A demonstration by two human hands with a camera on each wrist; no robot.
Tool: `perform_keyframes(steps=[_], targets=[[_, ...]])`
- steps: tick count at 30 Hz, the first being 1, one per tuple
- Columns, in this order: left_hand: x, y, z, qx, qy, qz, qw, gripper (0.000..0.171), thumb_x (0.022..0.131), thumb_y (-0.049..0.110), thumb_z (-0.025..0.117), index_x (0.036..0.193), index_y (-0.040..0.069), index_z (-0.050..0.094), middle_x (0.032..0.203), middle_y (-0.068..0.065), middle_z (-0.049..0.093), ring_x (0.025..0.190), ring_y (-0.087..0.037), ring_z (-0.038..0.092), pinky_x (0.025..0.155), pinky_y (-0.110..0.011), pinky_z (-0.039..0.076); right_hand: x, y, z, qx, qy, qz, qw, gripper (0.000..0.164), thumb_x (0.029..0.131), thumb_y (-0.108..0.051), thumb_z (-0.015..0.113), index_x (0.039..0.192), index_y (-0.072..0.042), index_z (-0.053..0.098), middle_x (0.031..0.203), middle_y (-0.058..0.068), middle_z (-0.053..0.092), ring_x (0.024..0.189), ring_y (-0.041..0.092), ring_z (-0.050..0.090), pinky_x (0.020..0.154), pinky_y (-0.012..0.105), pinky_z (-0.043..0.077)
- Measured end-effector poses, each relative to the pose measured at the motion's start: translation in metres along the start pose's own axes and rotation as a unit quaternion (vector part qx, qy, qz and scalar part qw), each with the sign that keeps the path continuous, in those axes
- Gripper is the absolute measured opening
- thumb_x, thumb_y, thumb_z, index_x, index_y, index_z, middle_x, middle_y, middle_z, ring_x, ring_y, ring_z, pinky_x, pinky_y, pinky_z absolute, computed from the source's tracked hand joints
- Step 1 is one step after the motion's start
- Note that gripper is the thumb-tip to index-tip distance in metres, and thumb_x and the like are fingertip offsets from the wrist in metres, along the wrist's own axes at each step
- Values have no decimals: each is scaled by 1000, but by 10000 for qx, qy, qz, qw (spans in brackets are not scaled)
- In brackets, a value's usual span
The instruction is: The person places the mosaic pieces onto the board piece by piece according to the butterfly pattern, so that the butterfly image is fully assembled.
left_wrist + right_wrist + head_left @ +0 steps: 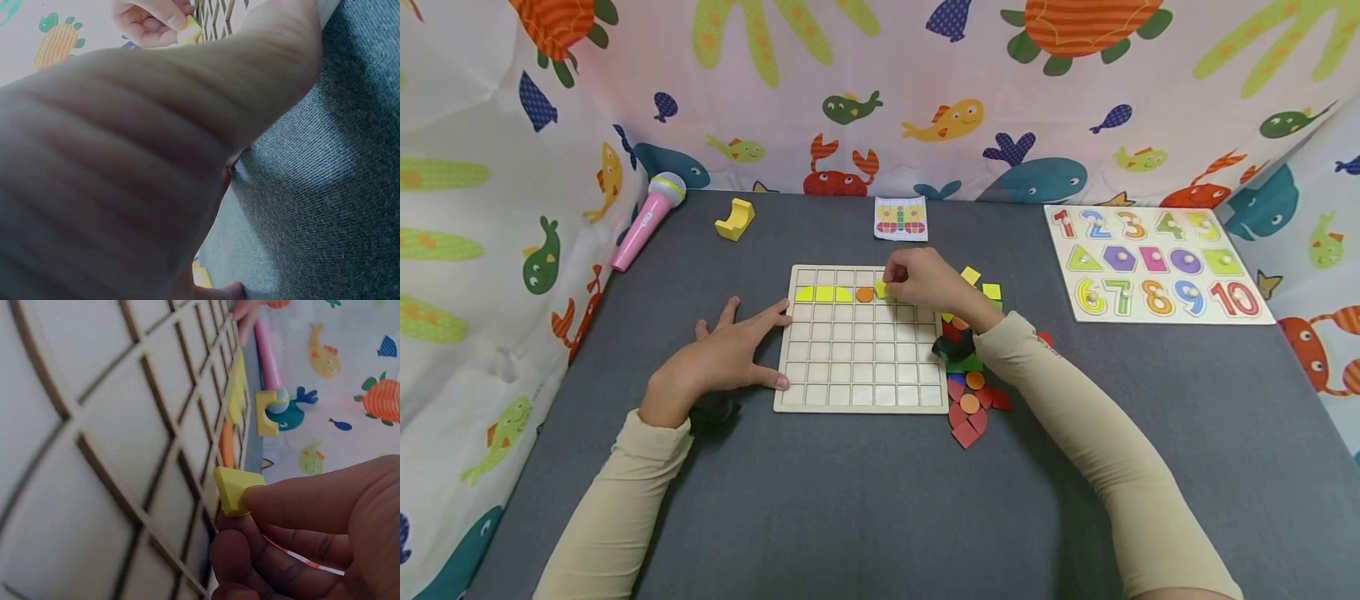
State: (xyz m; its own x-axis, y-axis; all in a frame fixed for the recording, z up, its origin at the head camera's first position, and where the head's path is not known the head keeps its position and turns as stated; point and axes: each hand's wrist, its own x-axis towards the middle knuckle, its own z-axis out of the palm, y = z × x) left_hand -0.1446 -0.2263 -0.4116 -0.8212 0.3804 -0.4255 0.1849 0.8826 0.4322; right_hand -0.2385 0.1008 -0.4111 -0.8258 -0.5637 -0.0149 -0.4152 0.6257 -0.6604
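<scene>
A pale wooden grid board [862, 352] lies on the grey table. Along its second row from the top sit several yellow tiles [824, 293] and an orange round tile [865, 294]. My right hand [925, 279] is over that row, pinching a yellow square tile [234, 490] between thumb and fingers, just right of the orange one. Spread fingers of my left hand [722, 350] touch the board's left edge, the thumb near its lower left corner. In the left wrist view my wrist fills much of the picture, and the pinched tile [190, 30] shows at the top.
Loose coloured tiles [970, 404] lie right of the board, partly under my right forearm. Behind the board is a butterfly pattern card [900, 219]. A yellow curved block [735, 219] and a pink toy microphone [649, 220] are back left; a number puzzle [1157, 265] lies right.
</scene>
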Motion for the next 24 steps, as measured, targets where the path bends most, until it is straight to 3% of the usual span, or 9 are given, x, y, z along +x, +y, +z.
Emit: perform_keyframes(steps=[24], targets=[[-2, 0, 1, -30, 75, 76, 9999, 113, 85, 47, 91, 172, 19, 23, 174, -15, 28, 156, -60, -8, 107, -90, -2, -1, -2, 8, -700, -11, -202, 9973, 19, 101, -8, 73, 83, -5, 70, 72, 4, 62, 70, 23, 55, 67, 35, 41]])
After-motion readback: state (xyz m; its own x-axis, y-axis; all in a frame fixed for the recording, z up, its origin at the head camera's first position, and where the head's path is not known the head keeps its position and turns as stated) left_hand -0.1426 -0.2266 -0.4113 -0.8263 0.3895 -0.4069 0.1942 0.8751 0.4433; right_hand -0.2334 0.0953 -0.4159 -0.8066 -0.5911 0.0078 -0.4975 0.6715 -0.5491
